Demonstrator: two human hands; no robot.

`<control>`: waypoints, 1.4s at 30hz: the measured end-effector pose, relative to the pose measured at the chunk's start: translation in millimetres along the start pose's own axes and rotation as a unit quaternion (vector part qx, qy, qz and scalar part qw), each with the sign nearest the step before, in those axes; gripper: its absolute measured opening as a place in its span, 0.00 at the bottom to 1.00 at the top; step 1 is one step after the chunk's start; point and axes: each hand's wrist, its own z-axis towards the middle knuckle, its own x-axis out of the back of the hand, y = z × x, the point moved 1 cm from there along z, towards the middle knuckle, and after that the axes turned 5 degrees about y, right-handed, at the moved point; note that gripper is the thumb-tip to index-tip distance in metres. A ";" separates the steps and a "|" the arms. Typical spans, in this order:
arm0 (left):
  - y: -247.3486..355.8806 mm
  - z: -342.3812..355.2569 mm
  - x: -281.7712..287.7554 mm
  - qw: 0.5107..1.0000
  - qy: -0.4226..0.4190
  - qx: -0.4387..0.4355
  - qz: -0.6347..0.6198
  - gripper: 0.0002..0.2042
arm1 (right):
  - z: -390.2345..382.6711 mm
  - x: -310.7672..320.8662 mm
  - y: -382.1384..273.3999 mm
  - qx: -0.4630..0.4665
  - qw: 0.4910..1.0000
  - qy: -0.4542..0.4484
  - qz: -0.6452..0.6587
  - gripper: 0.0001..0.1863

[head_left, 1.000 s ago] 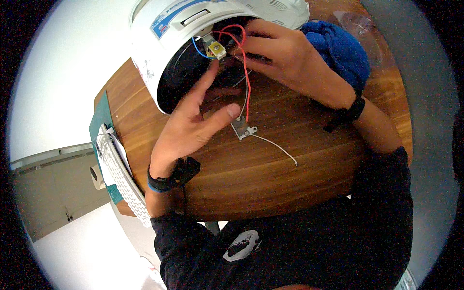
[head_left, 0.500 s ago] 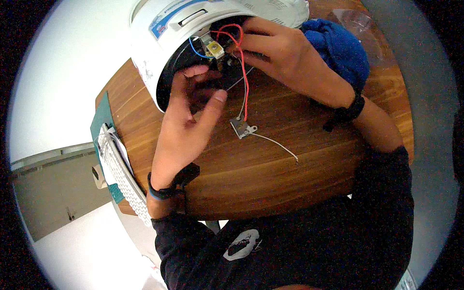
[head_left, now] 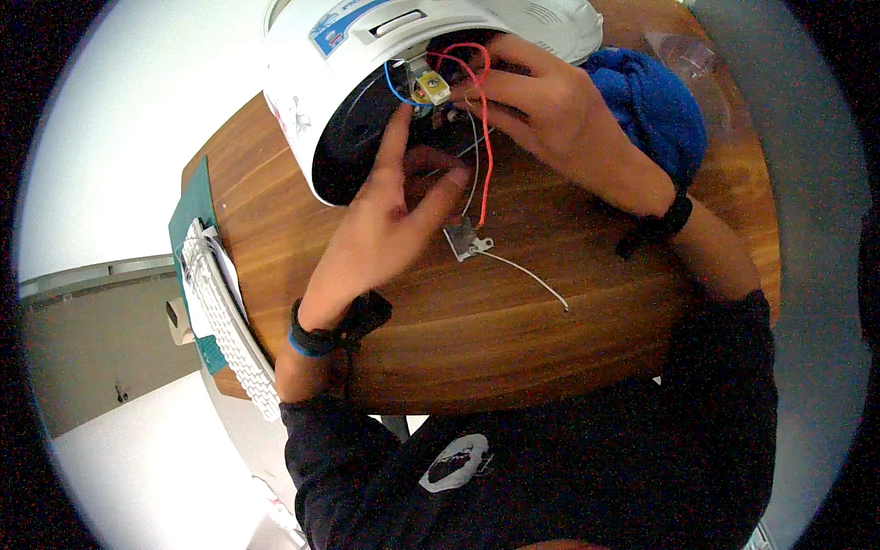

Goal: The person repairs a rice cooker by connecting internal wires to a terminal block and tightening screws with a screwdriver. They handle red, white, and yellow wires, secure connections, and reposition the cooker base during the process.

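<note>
A white appliance housing that looks like a rice cooker [head_left: 302, 119] lies on its side, its dark open bottom towards me. Inside sits a yellowish block with a screw [head_left: 434, 85], with a blue wire [head_left: 394, 84] beside it. My left hand [head_left: 390, 206] is open at the opening's lower rim, index finger stretched to the blue wire and thumb apart. At the right side my right hand [head_left: 559, 119] reaches in, fingers drawn together by the red wire [head_left: 486, 156]; what they grip is hidden. A small metal bracket part [head_left: 469, 242] hangs or rests below, joined to red and grey wires.
A bunched blue cloth [head_left: 655, 110] lies right of the housing, near a clear plastic piece [head_left: 683, 55]. On the left stand a white keyboard [head_left: 229, 330] and a green mat [head_left: 194, 206] at the edge of the wooden table [head_left: 513, 348]. A loose white wire [head_left: 532, 278] trails from the bracket.
My left hand has moved right, its index finger now stretched up to the blue wire. The whole view has shifted slightly; my right hand stays by the red wire.
</note>
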 end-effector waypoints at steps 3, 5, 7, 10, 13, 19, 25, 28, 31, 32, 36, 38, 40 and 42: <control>-0.4 4.4 -2.1 0.998 -0.017 0.013 -0.067 0.40 | -0.9 -3.6 -1.0 0.004 1.000 0.023 -0.008 0.10; -1.3 6.7 -4.3 0.993 -0.036 0.018 -0.114 0.41 | -1.6 -5.8 -0.3 0.008 0.999 0.034 -0.004 0.11; -3.0 8.5 -6.8 0.983 -0.054 0.031 -0.175 0.42 | -2.6 -5.9 2.4 0.006 0.999 0.030 0.007 0.11; -0.9 9.0 -0.8 0.970 -0.079 0.059 -0.223 0.42 | -0.2 -0.6 -1.1 -0.005 1.000 -0.005 -0.005 0.10; 2.9 12.7 -3.6 0.949 -0.071 0.103 -0.289 0.40 | -0.6 -2.1 1.5 -0.009 1.000 -0.004 -0.019 0.10; -10.7 30.6 -6.5 0.946 -0.076 0.105 -0.298 0.32 | 1.8 4.0 5.2 0.010 1.000 -0.018 -0.019 0.09; -16.6 25.6 -5.4 0.937 -0.063 0.109 -0.325 0.27 | 1.7 8.2 1.4 0.002 1.000 -0.014 -0.005 0.08; -11.1 28.1 -1.0 0.940 -0.100 0.121 -0.301 0.27 | -1.7 6.1 10.0 -0.001 1.000 -0.018 0.001 0.09; -11.4 24.3 -7.6 0.937 -0.091 0.090 -0.325 0.28 | -3.6 7.6 13.9 0.008 1.000 -0.029 -0.006 0.08; -12.4 24.6 -8.2 0.936 -0.092 0.099 -0.325 0.29 | -4.1 6.7 15.0 0.011 1.000 -0.026 -0.001 0.08; -6.2 28.1 -7.5 0.941 -0.092 0.111 -0.306 0.31 | -5.5 -0.5 17.9 0.026 1.000 -0.012 0.012 0.09; -5.2 30.5 -7.4 0.948 -0.091 0.099 -0.289 0.30 | -6.9 -1.4 20.0 0.031 0.999 -0.013 0.007 0.10; -6.8 33.1 -6.8 0.953 -0.091 0.083 -0.276 0.28 | -7.4 -0.8 21.6 0.029 0.999 -0.025 -0.004 0.10; -6.3 34.0 -6.1 0.959 -0.079 0.073 -0.263 0.26 | -6.2 -1.3 18.7 0.014 1.000 -0.023 0.009 0.10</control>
